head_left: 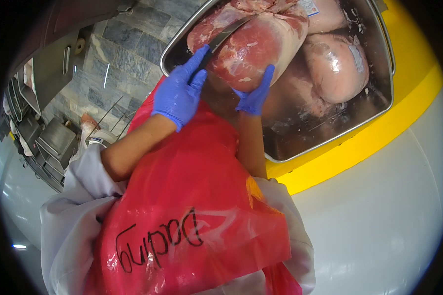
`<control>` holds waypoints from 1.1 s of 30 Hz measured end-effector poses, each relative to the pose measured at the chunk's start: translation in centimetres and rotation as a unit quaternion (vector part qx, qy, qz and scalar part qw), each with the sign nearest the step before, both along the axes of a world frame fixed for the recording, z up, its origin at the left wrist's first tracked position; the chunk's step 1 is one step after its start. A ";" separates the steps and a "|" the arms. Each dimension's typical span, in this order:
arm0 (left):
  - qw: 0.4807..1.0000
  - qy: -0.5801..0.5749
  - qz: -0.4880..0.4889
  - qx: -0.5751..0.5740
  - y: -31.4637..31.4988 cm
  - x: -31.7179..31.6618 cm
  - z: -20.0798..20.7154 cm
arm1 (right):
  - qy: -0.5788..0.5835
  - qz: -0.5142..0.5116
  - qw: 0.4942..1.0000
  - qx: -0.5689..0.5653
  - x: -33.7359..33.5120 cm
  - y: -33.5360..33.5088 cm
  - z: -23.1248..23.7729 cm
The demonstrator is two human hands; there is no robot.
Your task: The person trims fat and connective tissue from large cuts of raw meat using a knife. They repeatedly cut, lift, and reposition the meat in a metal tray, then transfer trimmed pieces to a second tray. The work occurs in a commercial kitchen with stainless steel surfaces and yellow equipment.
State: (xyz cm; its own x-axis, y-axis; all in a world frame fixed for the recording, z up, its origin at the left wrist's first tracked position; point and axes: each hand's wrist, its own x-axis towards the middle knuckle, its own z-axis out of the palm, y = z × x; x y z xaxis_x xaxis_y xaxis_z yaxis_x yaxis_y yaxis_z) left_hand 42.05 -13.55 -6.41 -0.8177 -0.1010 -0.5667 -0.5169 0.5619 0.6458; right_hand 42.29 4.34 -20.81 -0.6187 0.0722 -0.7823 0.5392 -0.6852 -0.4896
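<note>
While the right hand (255,96) cups the near end of the raw meat cut (253,46) over the steel tray (330,135), the left hand (179,91) grips a knife (226,34) whose blade lies across the cut's left flank, its long axis running away up-right.

Blue gloves on the left hand (178,93) and right hand (254,96); red-and-white marbled meat (253,46); grey steel tray (330,132); red apron (182,216) with black handwriting; yellow table (379,132) edge; white sleeves (79,196)
</note>
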 end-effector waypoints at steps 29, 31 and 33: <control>0.986 0.002 -0.168 -0.009 -1.9 -2.0 0.4 | -0.029 0.027 0.996 -0.078 -3.7 5.5 -6.4; 0.980 -0.026 -0.192 -0.053 -1.2 -3.3 2.7 | -0.011 0.024 0.990 -0.141 -3.1 4.7 -7.6; 0.975 -0.040 -0.202 -0.081 -0.4 -4.2 3.2 | -0.032 0.015 0.987 -0.159 -3.2 4.7 -7.0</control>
